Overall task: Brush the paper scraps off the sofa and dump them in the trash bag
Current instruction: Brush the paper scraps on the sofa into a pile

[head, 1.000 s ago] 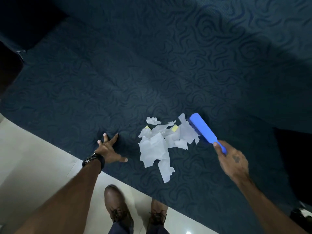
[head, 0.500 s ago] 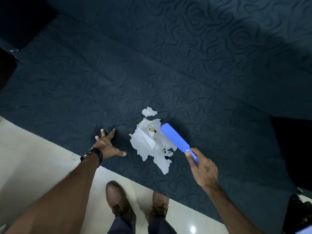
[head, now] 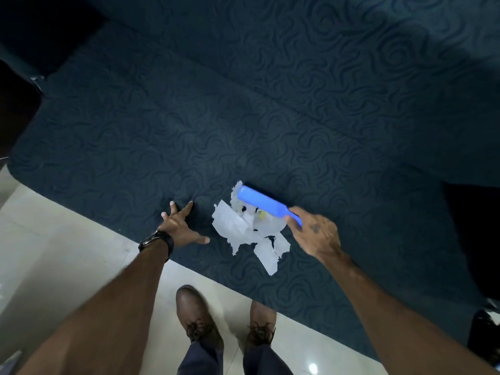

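Note:
A heap of torn white paper scraps (head: 244,230) lies on the dark blue patterned sofa seat (head: 216,125), near its front edge. My right hand (head: 315,234) grips the handle of a blue brush (head: 263,203), whose head rests on the far side of the heap. My left hand (head: 180,226) lies flat on the seat just left of the scraps, fingers spread, a dark watch on the wrist. No trash bag can be made out.
The sofa's front edge runs diagonally from left to lower right. Below it is a pale tiled floor (head: 54,253) with my two brown shoes (head: 198,315). A dark shape (head: 484,334) sits at the right edge.
The brush has swept leftward and toward me, gathering the spread scraps and the small separate scrap into one tighter heap. My left hand has stayed planted on the seat.

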The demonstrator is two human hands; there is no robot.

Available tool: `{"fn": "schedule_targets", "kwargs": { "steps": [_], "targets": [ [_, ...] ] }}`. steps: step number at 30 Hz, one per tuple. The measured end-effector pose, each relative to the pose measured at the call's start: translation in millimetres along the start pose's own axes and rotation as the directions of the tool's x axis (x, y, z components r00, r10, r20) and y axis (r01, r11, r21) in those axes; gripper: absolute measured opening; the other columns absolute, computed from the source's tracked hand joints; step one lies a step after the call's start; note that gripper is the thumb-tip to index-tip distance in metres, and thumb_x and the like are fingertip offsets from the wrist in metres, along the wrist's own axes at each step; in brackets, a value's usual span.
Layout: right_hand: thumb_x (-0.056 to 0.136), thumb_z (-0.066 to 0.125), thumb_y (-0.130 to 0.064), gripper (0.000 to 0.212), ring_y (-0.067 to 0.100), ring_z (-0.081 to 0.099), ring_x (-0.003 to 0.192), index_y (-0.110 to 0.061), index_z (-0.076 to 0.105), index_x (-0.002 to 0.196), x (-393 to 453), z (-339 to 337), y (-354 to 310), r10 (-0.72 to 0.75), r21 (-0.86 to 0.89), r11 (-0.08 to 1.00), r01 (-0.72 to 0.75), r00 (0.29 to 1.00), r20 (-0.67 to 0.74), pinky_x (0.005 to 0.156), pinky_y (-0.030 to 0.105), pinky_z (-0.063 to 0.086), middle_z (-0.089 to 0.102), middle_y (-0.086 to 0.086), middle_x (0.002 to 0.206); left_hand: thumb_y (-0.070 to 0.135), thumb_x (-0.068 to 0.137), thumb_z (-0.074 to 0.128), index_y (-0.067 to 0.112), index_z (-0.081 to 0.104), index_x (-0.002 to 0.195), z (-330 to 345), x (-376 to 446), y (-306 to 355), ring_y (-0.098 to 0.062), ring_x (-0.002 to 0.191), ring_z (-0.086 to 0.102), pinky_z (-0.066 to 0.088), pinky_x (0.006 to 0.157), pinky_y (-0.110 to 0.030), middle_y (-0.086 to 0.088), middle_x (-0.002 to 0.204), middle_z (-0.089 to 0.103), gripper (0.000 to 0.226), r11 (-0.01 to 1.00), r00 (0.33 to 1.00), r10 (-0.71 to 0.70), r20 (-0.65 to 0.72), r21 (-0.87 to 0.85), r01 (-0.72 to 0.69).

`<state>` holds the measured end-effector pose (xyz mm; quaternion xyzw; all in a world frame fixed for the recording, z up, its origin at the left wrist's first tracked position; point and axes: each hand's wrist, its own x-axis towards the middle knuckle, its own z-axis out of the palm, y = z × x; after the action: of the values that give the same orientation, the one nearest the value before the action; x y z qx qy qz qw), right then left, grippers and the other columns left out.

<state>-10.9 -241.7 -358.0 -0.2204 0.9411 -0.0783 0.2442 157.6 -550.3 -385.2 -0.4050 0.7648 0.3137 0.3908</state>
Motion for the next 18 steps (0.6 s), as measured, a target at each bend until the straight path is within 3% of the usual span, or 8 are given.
{"fn": "schedule_targets", "kwargs": {
  "steps": [4,8,13,18],
  "targets": [
    [0.100,0.050,-0.060,0.031,0.033,0.070,0.092,-0.043,0.062,0.123,-46,0,47,0.174,0.090,0.982,-0.165,0.980,-0.097,0.079,0.040,0.053,0.076,-0.001,0.095,0.058,0.069,0.094,0.044,0.000,0.170,0,-1,-2,-0.041,0.164,-0.012,0.019,0.131,-0.058,-0.007,0.178,-0.021,0.139,1.000,1.000,0.015,-0.006,-0.011,-0.015],
    [0.102,0.044,-0.061,0.038,0.037,0.067,0.105,-0.037,0.061,0.127,-68,11,85,0.369,0.202,0.913,-0.354,0.928,-0.043,0.092,0.044,0.049,0.076,0.004,0.108,0.058,0.067,0.095,0.043,0.002,0.171,3,-1,-3,-0.042,0.164,-0.011,0.020,0.131,-0.058,-0.007,0.178,-0.019,0.140,1.000,1.000,0.009,-0.028,-0.002,-0.009],
    [0.100,0.043,-0.064,0.039,0.036,0.068,0.102,-0.041,0.059,0.127,-76,34,80,0.291,0.202,0.935,-0.293,0.956,0.040,0.086,0.041,0.052,0.076,0.002,0.104,0.053,0.067,0.096,0.043,0.003,0.171,5,1,-3,-0.043,0.164,-0.011,0.020,0.131,-0.059,-0.008,0.178,-0.018,0.139,1.000,0.999,0.005,-0.041,-0.001,-0.005],
    [0.100,0.045,-0.065,0.037,0.026,0.069,0.093,-0.043,0.061,0.124,-83,30,73,0.176,0.199,0.964,-0.176,0.984,0.017,0.083,0.037,0.053,0.075,-0.008,0.098,0.058,0.072,0.091,0.042,0.001,0.170,8,-2,1,-0.044,0.163,-0.011,0.016,0.131,-0.060,-0.010,0.178,-0.017,0.134,1.000,0.999,-0.015,-0.039,-0.003,0.015]
  ]
}}
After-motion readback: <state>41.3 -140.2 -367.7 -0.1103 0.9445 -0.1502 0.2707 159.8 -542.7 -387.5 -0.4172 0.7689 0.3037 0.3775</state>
